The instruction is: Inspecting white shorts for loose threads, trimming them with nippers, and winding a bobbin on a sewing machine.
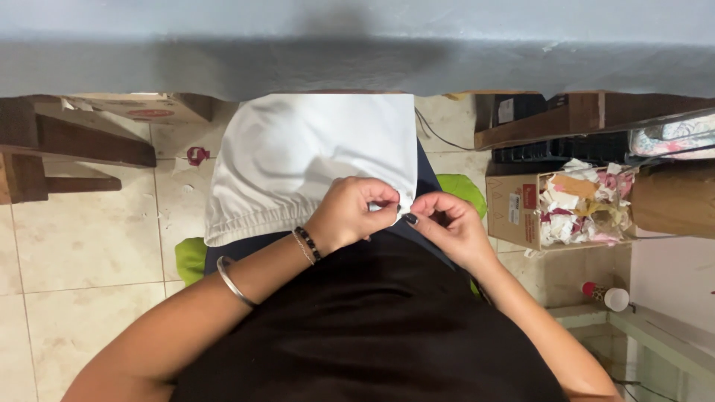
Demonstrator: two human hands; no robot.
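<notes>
Tiled floor (82, 246) below; white garment (313, 160) spread across your lap, gathered hem toward you. Left hand (346, 216) and right hand (447, 227) both pinch closed on its hem corner. Risk: thin fabric slipping from so narrow a pinch toward the nearby scrap box (566, 205).

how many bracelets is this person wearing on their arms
2, both on the left arm: a thin silver bangle partway up the forearm, and a dark beaded bracelet at the wrist, just behind the left hand. The right wrist looks bare.
</notes>
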